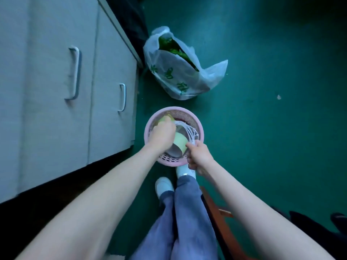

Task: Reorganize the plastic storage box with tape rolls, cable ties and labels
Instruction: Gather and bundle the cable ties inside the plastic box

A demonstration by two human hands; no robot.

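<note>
Clearly light work: inside the round pink perforated plastic basket [170, 161], I see the left hand [163, 135] curled over a pale yellow-green tape roll [180, 142], the right hand [199, 156] at its near rim pinching springy, slippery white cable ties [189, 131], best gripped bunched near their ends.

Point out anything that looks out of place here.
A white plastic bag of green produce slumps open on the green floor beyond the pink basket. A pale scrap lies on the floor too.
</note>
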